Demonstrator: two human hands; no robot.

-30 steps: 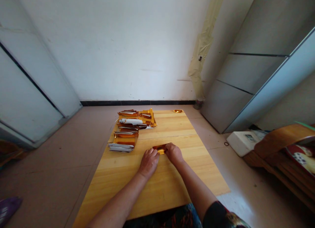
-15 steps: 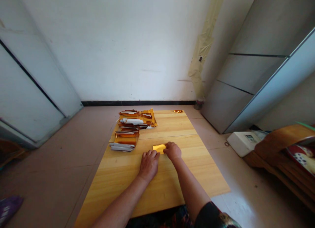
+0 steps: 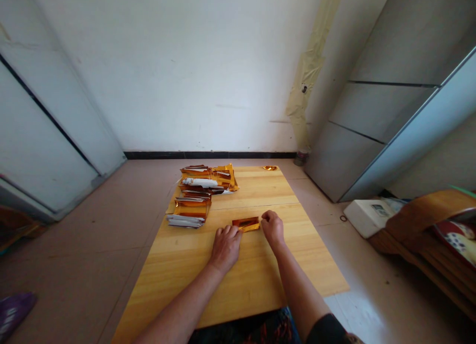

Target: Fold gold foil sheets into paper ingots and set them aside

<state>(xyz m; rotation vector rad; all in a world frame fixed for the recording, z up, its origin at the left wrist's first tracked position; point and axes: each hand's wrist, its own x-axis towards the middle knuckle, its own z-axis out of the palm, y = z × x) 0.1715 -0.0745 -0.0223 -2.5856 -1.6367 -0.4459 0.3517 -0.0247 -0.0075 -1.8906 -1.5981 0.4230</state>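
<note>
A small sheet of gold foil paper (image 3: 251,225) lies on the wooden table top (image 3: 253,279) in front of me, with a fold along its length and a darker strip inside. My left hand (image 3: 226,247) rests at its lower left corner, fingers bent and pressed onto the paper. Just right of the sheet, a small gap away from it, is my right hand (image 3: 273,230); its fingers are curled in, and nothing shows in them.
Stacks of gold foil paper (image 3: 193,205) with white undersides stand at the table's left. A small folded gold foil piece (image 3: 269,168) sits at the far right corner. Beyond are a white wall (image 3: 204,86), a grey refrigerator (image 3: 357,136) and a wooden seat (image 3: 412,225).
My right hand has let go of the paper and moved right. The sheet, bright and flat-looking before, now shows a lengthwise fold and a dark strip. My left hand has stayed in place.
</note>
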